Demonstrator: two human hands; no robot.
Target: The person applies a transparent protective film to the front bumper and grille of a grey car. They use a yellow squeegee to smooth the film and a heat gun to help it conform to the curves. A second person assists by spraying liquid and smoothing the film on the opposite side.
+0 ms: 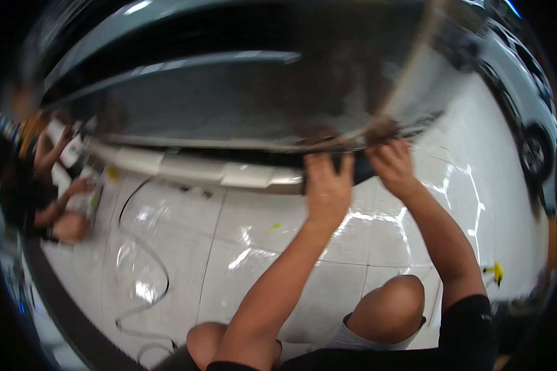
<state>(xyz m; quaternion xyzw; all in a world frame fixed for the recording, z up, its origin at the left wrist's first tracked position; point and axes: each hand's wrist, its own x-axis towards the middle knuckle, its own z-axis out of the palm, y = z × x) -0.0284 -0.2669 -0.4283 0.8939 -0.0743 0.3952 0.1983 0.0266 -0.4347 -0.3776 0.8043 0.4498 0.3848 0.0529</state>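
A glossy dark car body panel (216,99) fills the upper view, with a thin pale edging along its lower border. Below it runs a long pale strip (192,167), dark at its right end. My left hand (328,185) rests on that dark end with fingers apart, the fingertips at the panel's lower edge. Just right of it, my right hand (393,167) touches the same edge near the panel's curved corner, its fingers slightly spread. Neither hand visibly holds anything.
A co-worker (31,191) crouches at the left. A dark hose (167,278) snakes over the glossy tiled floor (278,297). Another car (517,111) stands at the right. A small yellow tool (496,272) lies at the lower right. My knees are below.
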